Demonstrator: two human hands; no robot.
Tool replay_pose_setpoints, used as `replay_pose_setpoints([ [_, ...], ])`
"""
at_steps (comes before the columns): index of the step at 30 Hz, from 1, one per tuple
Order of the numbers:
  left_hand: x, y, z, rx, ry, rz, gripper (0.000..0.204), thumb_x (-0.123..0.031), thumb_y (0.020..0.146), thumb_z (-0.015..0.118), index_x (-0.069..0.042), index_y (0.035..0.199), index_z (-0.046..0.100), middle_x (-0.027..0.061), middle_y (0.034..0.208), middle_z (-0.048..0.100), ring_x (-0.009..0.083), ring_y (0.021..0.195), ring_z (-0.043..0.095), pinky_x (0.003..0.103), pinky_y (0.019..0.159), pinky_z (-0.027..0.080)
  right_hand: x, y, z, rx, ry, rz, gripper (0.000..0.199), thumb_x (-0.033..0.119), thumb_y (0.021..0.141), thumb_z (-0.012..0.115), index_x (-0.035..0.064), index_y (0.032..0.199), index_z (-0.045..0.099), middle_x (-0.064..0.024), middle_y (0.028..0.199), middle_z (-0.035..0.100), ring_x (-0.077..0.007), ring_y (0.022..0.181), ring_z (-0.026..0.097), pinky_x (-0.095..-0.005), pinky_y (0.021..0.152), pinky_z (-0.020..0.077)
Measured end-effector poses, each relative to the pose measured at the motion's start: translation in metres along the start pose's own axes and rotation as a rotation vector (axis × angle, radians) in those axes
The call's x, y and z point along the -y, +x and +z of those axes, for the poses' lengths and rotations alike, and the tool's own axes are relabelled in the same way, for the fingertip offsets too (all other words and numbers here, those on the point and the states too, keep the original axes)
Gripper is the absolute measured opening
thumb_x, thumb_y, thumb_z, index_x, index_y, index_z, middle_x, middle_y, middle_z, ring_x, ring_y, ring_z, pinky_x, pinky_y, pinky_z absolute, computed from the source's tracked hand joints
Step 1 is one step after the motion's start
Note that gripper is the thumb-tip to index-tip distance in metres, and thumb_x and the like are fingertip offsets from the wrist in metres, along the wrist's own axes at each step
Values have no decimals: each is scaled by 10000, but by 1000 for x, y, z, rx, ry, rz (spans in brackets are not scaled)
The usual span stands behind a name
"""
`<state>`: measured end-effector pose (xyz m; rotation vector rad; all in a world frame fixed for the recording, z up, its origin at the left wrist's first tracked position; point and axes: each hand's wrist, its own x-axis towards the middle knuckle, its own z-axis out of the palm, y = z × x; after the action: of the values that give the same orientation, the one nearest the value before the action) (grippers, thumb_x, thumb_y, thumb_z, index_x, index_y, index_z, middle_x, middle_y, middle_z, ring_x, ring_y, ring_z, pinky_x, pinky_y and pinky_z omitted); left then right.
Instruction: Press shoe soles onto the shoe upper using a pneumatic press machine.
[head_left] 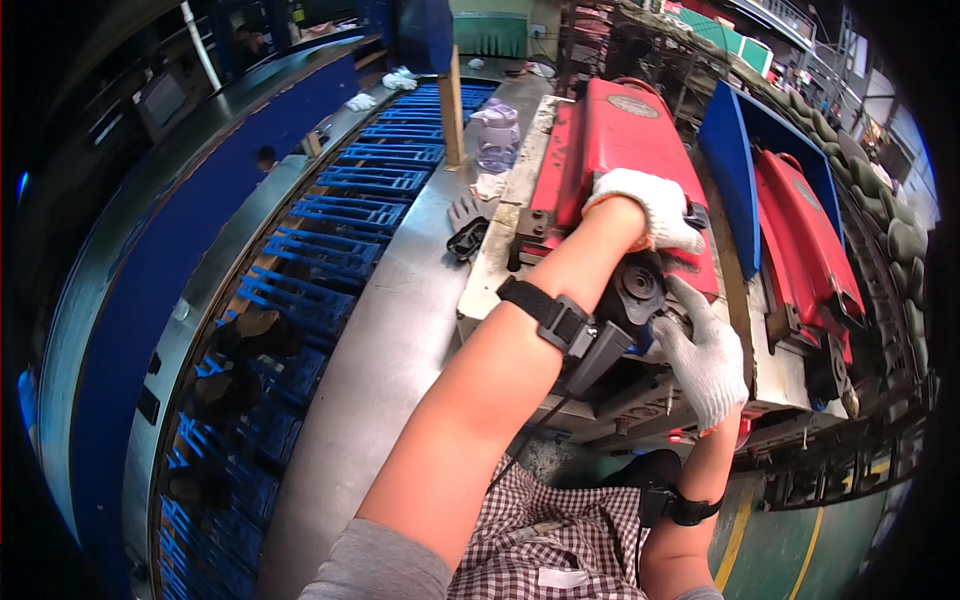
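Observation:
My left hand (645,205), in a white knit glove, reaches over a red machine housing (635,125). Its fingers are closed, and a small black part (696,215) shows at the fingertips. Below it, at the near end of the machine, sits a black round part (639,288) with a raised ring in its middle. My right hand (708,360), gloved too, is beside that round part, thumb and fingers apart. Whether its fingertips touch the part I cannot tell.
A second red machine (805,235) stands to the right, behind a blue panel (733,170). Left are a metal ledge (350,430) and a conveyor with blue racks (345,215). A grey glove (466,212), another black part (467,240) and a plastic bottle (497,140) lie near the machine.

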<state>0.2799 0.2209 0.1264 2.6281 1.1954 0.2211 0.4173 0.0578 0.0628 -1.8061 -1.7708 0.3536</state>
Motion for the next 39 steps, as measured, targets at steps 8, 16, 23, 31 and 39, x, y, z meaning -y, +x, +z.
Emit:
replay_pose_setpoints([
  [8,-3,-8,-2,-43,-80,-42,658,-600,764,660,-53,1108,785,195,1049,767,341,955,743,421,871,575,-14,2,8,-46,62,-99,576,161,901,713,103,1461,590,-205,1283,714,-316,1158,715,-384,978,542],
  [16,-9,-3,1,-90,-70,-37,605,-569,743,720,-98,1113,798,136,1072,784,318,980,752,438,875,584,-28,4,8,-63,167,-132,533,54,932,655,26,1458,582,-198,1253,729,-172,1006,699,-317,916,541],
  [23,-5,-8,4,-123,-81,-84,651,-587,706,749,-86,1118,799,156,1101,777,312,992,756,423,881,590,-11,3,8,35,144,-29,515,49,967,617,41,1480,562,-105,1057,689,-123,880,604,-282,831,518],
  [31,3,-12,7,-134,-67,-87,652,-596,705,741,-94,1116,804,157,1098,779,317,994,756,431,877,591,-13,3,12,31,242,-35,512,32,968,612,45,1477,566,-100,1132,703,-131,891,608,-280,830,516],
  [39,-22,-5,-2,-124,5,-44,614,-600,766,677,-115,1121,804,143,1105,780,323,1015,753,445,886,587,-34,4,4,-105,144,-192,511,35,948,639,46,1456,586,-137,1119,740,-118,847,662,-301,779,557],
])
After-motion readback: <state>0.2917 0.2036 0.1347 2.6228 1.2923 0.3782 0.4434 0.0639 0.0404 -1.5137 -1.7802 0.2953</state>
